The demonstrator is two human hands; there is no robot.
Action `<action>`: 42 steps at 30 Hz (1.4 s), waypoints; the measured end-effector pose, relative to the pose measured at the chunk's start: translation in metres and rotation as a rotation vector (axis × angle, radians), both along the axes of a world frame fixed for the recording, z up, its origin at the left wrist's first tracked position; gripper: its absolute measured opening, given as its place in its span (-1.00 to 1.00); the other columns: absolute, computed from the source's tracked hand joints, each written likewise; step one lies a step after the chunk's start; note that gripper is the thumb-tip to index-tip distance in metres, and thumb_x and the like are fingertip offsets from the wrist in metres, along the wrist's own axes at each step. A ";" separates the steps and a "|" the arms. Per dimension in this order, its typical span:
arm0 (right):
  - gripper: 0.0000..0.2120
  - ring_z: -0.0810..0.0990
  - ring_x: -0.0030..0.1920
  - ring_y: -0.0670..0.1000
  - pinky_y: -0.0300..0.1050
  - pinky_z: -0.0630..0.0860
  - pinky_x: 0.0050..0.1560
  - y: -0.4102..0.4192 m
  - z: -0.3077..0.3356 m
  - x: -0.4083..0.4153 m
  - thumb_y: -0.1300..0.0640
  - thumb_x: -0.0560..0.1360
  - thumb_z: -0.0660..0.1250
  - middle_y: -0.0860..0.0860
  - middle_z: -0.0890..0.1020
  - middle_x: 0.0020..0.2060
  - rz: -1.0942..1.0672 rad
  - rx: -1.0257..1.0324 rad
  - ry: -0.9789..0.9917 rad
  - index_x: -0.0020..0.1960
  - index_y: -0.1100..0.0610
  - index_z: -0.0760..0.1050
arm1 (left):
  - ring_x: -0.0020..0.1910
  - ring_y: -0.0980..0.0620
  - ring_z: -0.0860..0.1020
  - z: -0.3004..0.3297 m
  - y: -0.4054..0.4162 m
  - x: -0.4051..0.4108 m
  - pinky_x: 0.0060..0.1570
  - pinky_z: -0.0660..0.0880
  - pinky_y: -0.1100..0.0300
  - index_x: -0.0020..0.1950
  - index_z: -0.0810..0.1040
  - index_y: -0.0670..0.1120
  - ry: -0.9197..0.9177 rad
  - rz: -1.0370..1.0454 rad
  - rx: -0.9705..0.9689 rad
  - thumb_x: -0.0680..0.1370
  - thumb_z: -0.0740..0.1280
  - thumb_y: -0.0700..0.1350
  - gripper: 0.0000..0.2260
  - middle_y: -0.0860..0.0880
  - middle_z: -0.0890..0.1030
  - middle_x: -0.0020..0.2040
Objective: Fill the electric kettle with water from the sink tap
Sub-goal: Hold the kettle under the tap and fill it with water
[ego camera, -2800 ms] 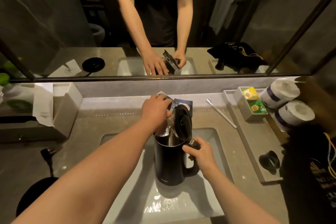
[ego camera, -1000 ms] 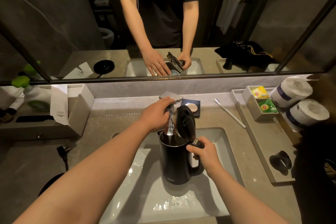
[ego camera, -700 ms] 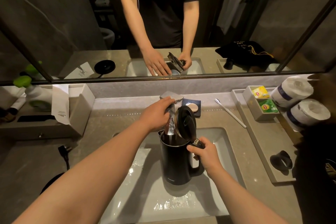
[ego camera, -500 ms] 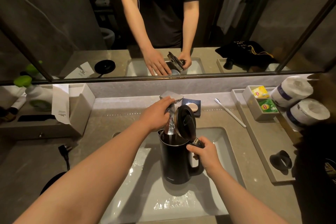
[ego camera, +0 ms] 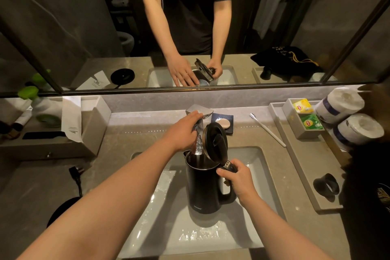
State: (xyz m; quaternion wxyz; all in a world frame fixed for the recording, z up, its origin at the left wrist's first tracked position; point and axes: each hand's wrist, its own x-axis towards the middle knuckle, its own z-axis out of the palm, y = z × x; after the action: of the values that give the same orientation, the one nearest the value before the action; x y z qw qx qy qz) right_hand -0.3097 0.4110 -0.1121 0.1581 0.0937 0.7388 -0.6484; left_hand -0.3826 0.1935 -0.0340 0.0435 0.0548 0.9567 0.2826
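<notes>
Kettle [ego camera: 203,186] in sink [ego camera: 263,186], lid up; right hand [ego camera: 237,177] grips handle, left hand [ego camera: 185,131] grasps tap [ego camera: 199,112] (water running). Risk: overfilling if flow isn't stopped.

Right hand [ego camera: 239,180] gripping kettle [ego camera: 203,188] handle, left hand [ego camera: 182,133] on tap [ego camera: 199,112]

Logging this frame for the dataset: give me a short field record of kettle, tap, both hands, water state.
kettle: black electric kettle, upright in the white sink basin, hinged lid open
tap: angular silver tap, water stream running into the kettle mouth
left hand: left hand on the tap
right hand: right hand gripping the kettle handle
fill level: cannot tell
nearby: white toothbrush on the counter
</notes>
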 end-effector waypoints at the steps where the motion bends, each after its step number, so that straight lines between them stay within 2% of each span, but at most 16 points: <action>1: -0.83 0.58 -0.23 0.10 -0.13 0.50 -0.31 0.000 0.000 0.000 0.21 0.39 0.52 0.07 0.60 -0.28 0.000 -0.002 0.002 -0.18 0.12 0.51 | 0.47 -0.03 0.20 0.000 0.000 0.000 0.36 0.21 0.04 0.49 0.17 0.07 0.001 0.001 -0.001 0.51 0.21 -0.18 -0.43 0.01 0.17 0.54; 19: -0.83 0.59 -0.20 0.11 -0.12 0.51 -0.28 0.000 -0.010 -0.001 0.17 0.38 0.53 0.04 0.62 -0.26 -0.006 -0.012 0.004 -0.15 0.11 0.54 | 0.47 -0.04 0.20 0.001 0.003 0.003 0.35 0.20 0.05 0.50 0.16 0.07 0.001 0.017 0.016 0.52 0.23 -0.20 -0.43 0.00 0.16 0.54; 25: -0.83 0.59 -0.26 0.08 -0.17 0.51 -0.32 0.000 -0.017 -0.002 0.16 0.36 0.54 -0.08 0.61 -0.38 -0.018 -0.005 0.013 -0.21 0.08 0.53 | 0.47 -0.04 0.20 0.001 0.003 0.004 0.35 0.19 0.07 0.50 0.16 0.09 0.003 0.024 0.010 0.51 0.21 -0.21 -0.42 0.01 0.15 0.55; 31: -0.82 0.60 -0.25 0.10 -0.14 0.53 -0.32 0.000 -0.020 -0.005 0.14 0.33 0.56 0.00 0.63 -0.33 -0.015 -0.003 0.014 -0.19 0.10 0.55 | 0.46 -0.05 0.22 0.001 0.002 0.004 0.34 0.21 0.07 0.49 0.18 0.09 0.004 0.018 0.038 0.50 0.22 -0.22 -0.42 0.01 0.17 0.54; 36: -0.81 0.59 -0.28 0.08 -0.12 0.54 -0.32 0.001 -0.023 -0.006 0.14 0.31 0.56 -0.10 0.62 -0.41 -0.017 -0.004 0.008 -0.21 0.09 0.55 | 0.45 -0.05 0.23 0.002 0.002 0.005 0.35 0.20 0.08 0.49 0.19 0.08 0.016 0.014 0.036 0.51 0.22 -0.22 -0.43 -0.01 0.18 0.54; 42: -0.80 0.58 -0.30 0.08 -0.08 0.52 -0.31 0.002 -0.024 -0.006 0.16 0.30 0.56 -0.08 0.61 -0.41 -0.021 -0.015 0.011 -0.21 0.12 0.55 | 0.45 -0.06 0.23 0.003 0.003 0.006 0.35 0.22 0.05 0.49 0.18 0.08 0.016 0.018 0.037 0.51 0.23 -0.23 -0.42 0.00 0.18 0.54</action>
State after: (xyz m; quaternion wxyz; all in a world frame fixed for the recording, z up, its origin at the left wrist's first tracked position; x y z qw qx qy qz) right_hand -0.3157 0.4127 -0.1357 0.1478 0.0967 0.7339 -0.6559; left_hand -0.3765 0.1964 -0.0311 0.0324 0.0491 0.9520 0.3004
